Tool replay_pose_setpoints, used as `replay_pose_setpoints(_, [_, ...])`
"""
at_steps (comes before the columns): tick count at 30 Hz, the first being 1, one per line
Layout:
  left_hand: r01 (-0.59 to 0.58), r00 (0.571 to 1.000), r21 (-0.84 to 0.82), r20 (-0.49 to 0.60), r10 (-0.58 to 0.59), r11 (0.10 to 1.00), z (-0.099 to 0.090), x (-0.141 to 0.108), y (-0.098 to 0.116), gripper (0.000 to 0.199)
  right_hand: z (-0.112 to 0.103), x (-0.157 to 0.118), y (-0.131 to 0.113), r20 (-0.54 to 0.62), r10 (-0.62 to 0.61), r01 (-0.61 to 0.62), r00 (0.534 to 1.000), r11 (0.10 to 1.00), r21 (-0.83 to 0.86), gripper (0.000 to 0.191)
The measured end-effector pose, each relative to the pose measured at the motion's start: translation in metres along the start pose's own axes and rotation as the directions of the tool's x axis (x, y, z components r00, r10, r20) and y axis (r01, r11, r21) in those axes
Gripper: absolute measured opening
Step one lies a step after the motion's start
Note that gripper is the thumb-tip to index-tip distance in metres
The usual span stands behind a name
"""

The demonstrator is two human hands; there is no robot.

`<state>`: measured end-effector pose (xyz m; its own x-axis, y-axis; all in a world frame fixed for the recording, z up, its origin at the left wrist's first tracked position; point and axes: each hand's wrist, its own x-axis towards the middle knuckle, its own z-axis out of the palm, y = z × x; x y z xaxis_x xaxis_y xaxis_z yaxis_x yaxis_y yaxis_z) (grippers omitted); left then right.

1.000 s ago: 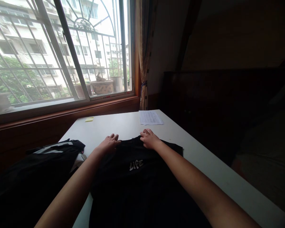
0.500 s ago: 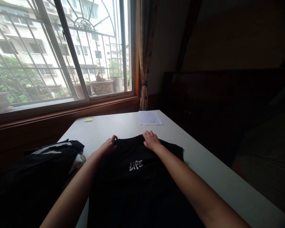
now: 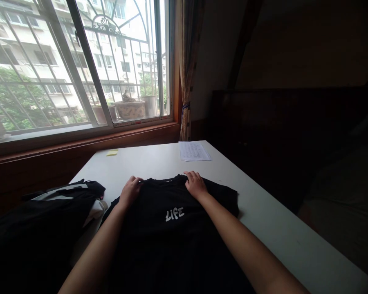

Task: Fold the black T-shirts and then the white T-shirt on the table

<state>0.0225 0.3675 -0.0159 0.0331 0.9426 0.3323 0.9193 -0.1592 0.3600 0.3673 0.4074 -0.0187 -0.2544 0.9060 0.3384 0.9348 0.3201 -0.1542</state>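
A black T-shirt point(image 3: 171, 241) lies spread on the white table point(image 3: 147, 159), its collar toward the far side. White lettering that reads "LIFE" runs across its chest. My left hand point(image 3: 131, 191) is at the shoulder left of the collar, fingers curled closed on the fabric. At the shoulder right of the collar, my right hand point(image 3: 196, 184) grips the cloth, with its thumb side toward the neckline. The lower part of the shirt runs down between my forearms into shadow, so its hem cannot be made out.
To the left is a heap of dark clothes point(image 3: 33, 228) with a grey-white stripe and a pale cloth point(image 3: 96, 210). Printed papers point(image 3: 194, 151) and a yellow note point(image 3: 112, 152) lie at the table's far edge. Beyond stand a barred window point(image 3: 110, 61) and a curtain point(image 3: 186, 81).
My left hand has moved left along the neckline to the shoulder, and the left side of the shirt is spread wider. My right hand has barely shifted.
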Motion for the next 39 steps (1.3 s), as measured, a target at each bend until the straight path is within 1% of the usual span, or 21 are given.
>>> replay_pose_setpoints(2, [-0.006, 1.0, 0.027, -0.006, 0.007, 1.0, 0.0, -0.001, -0.001, 0.018, 0.0, 0.0, 0.001, -0.014, -0.005, 0.006, 1.0, 1.0, 0.022, 0.04])
replay_pose_setpoints(4, [-0.02, 1.0, 0.057, -0.015, 0.021, 0.998, -0.001, -0.002, -0.001, 0.02, 0.001, 0.0, 0.002, -0.027, -0.015, 0.016, 1.0, 0.999, 0.042, 0.032])
replay_pose_setpoints(8, [-0.07, 0.997, 0.1, -0.019, 0.073, 0.993, -0.003, -0.008, 0.006, 0.037, 0.002, 0.0, 0.002, -0.027, -0.028, 0.03, 0.999, 0.998, 0.05, 0.025])
replay_pose_setpoints(10, [-0.149, 0.989, 0.124, 0.014, 0.148, 0.981, -0.005, -0.01, 0.011, 0.046, 0.002, -0.001, 0.001, -0.027, -0.031, 0.032, 0.999, 0.998, 0.052, 0.024])
replay_pose_setpoints(12, [-0.273, 0.961, 0.152, 0.094, 0.262, 0.95, -0.01, -0.011, 0.015, 0.057, 0.002, -0.001, 0.002, -0.029, -0.03, 0.032, 0.999, 0.998, 0.059, 0.023])
replay_pose_setpoints(14, [-0.393, 0.911, 0.159, 0.2, 0.36, 0.906, -0.016, -0.01, 0.02, 0.065, 0.002, -0.001, 0.002, -0.034, -0.026, 0.028, 0.999, 0.997, 0.07, 0.023])
replay_pose_setpoints(16, [-0.447, 0.874, 0.135, 0.275, 0.4, 0.884, -0.022, -0.007, 0.025, 0.07, 0.002, -0.001, 0.002, -0.04, -0.024, 0.027, 0.999, 0.997, 0.076, 0.024])
replay_pose_setpoints(17, [-0.447, 0.868, 0.121, 0.299, 0.397, 0.886, -0.026, -0.005, 0.028, 0.071, 0.002, -0.001, 0.002, -0.04, -0.025, 0.028, 0.999, 0.997, 0.075, 0.024])
replay_pose_setpoints(19, [-0.413, 0.868, 0.1, 0.344, 0.359, 0.905, -0.032, 0.002, 0.033, 0.069, 0.002, -0.001, 0.002, -0.035, -0.026, 0.029, 0.999, 0.997, 0.067, 0.024])
replay_pose_setpoints(22, [-0.377, 0.849, 0.093, 0.433, 0.303, 0.922, -0.038, 0.016, 0.041, 0.054, 0.0, -0.002, 0.001, -0.026, -0.023, 0.024, 0.999, 0.998, 0.053, 0.024])
replay_pose_setpoints(25, [-0.406, 0.813, 0.089, 0.49, 0.315, 0.909, -0.041, 0.03, 0.051, 0.037, -0.001, -0.002, 0.001, -0.032, -0.02, 0.021, 0.999, 0.998, 0.054, 0.024])
replay_pose_setpoints(30, [-0.487, 0.736, 0.072, 0.57, 0.365, 0.871, -0.039, 0.042, 0.073, 0.027, 0.001, -0.001, 0.002, -0.064, -0.015, 0.02, 0.998, 0.997, 0.072, 0.023])
replay_pose_setpoints(33, [-0.508, 0.711, 0.074, 0.599, 0.369, 0.858, -0.037, 0.043, 0.084, 0.028, 0.002, -0.001, 0.002, -0.074, -0.014, 0.02, 0.997, 0.996, 0.082, 0.023])
replay_pose_setpoints(37, [-0.502, 0.701, 0.079, 0.62, 0.352, 0.861, -0.037, 0.041, 0.09, 0.04, 0.002, -0.001, 0.002, -0.073, -0.013, 0.019, 0.997, 0.996, 0.092, 0.023])
replay_pose_setpoints(39, [-0.501, 0.697, 0.08, 0.627, 0.347, 0.862, -0.038, 0.041, 0.091, 0.04, 0.001, -0.001, 0.002, -0.073, -0.013, 0.02, 0.997, 0.995, 0.1, 0.023])
